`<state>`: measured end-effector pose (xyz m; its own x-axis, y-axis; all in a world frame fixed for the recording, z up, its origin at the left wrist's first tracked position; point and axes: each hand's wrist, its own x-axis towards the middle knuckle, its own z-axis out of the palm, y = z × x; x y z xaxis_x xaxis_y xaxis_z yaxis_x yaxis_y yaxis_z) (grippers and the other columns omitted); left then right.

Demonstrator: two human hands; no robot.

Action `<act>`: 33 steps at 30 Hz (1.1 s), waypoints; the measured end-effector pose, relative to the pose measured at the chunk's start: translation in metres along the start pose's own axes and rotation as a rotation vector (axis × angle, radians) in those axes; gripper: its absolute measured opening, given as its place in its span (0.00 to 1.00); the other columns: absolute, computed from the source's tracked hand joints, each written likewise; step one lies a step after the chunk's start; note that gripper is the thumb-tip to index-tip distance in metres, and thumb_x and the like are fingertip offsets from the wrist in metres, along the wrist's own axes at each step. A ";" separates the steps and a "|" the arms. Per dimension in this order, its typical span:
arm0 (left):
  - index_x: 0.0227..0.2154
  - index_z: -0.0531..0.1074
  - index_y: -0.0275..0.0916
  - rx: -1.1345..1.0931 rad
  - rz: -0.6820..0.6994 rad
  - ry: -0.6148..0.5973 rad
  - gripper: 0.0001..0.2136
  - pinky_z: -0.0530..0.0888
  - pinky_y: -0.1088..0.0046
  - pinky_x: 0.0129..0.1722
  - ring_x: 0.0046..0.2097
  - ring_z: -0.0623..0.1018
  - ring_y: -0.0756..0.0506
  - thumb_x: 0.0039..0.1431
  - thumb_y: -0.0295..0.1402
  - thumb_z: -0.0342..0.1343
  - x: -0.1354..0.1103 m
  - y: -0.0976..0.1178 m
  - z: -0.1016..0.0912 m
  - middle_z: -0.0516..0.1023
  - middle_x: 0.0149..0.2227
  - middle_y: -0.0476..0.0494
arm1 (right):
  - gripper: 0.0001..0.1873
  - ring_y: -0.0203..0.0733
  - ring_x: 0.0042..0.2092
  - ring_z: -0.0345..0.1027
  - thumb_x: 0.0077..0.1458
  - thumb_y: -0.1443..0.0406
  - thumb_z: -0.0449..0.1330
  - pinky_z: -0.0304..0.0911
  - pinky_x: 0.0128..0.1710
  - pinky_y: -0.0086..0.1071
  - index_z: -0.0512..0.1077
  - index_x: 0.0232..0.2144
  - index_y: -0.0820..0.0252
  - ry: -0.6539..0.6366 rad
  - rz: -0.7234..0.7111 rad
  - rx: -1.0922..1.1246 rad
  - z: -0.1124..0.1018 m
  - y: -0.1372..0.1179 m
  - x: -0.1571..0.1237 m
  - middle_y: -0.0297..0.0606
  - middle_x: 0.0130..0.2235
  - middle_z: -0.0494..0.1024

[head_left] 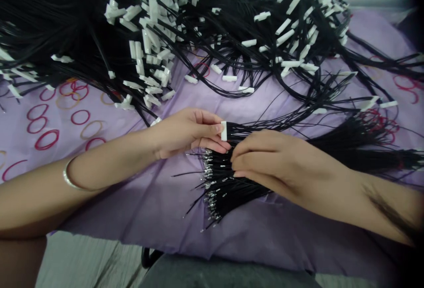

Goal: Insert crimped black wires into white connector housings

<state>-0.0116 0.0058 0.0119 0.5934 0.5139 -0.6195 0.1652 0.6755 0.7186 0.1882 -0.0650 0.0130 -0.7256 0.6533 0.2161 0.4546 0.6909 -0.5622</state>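
My left hand [200, 133] pinches a small white plug connector [224, 131] between thumb and fingers. Several thin black wires run out of the connector's right side. My right hand [265, 157] is closed, its fingertips bent down over a fanned bundle of black wires [228, 191] with shiny metal terminals [211, 191] at their left ends. Whatever lies between the right fingertips is hidden by the hand. The bundle lies just below and to the right of the connector.
A large heap of black cables [82, 27] with white connectors [154, 27] covers the back. Red rubber bands [47, 139] and yellowish ones lie at left on the purple sheet [132, 217]. Another tied wire bundle [371, 157] rests at right. A grey seat [225, 274] stands at the front edge.
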 end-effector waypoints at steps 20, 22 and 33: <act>0.33 0.74 0.26 0.044 0.009 0.063 0.06 0.77 0.80 0.34 0.29 0.80 0.51 0.61 0.20 0.51 -0.003 0.001 0.007 0.80 0.27 0.39 | 0.08 0.26 0.22 0.57 0.48 0.74 0.59 0.50 0.22 0.24 0.71 0.21 0.61 0.208 0.308 0.042 0.000 0.016 0.010 0.27 0.20 0.66; 0.34 0.74 0.26 0.049 0.008 0.071 0.06 0.77 0.80 0.34 0.29 0.80 0.51 0.61 0.20 0.52 -0.003 0.001 0.008 0.80 0.27 0.39 | 0.08 0.26 0.22 0.56 0.49 0.73 0.58 0.50 0.23 0.24 0.70 0.21 0.62 0.197 0.296 0.047 -0.001 0.017 0.009 0.27 0.21 0.66; 0.34 0.74 0.27 0.026 0.062 0.039 0.04 0.76 0.79 0.37 0.31 0.80 0.52 0.59 0.23 0.54 -0.001 -0.008 0.006 0.79 0.29 0.41 | 0.08 0.34 0.31 0.63 0.57 0.70 0.53 0.58 0.31 0.29 0.69 0.27 0.62 0.152 0.273 -0.088 0.013 0.015 0.011 0.33 0.29 0.70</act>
<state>-0.0090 -0.0032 0.0088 0.5723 0.5745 -0.5852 0.1499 0.6283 0.7634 0.1803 -0.0511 -0.0037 -0.4877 0.8527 0.1873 0.6697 0.5031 -0.5463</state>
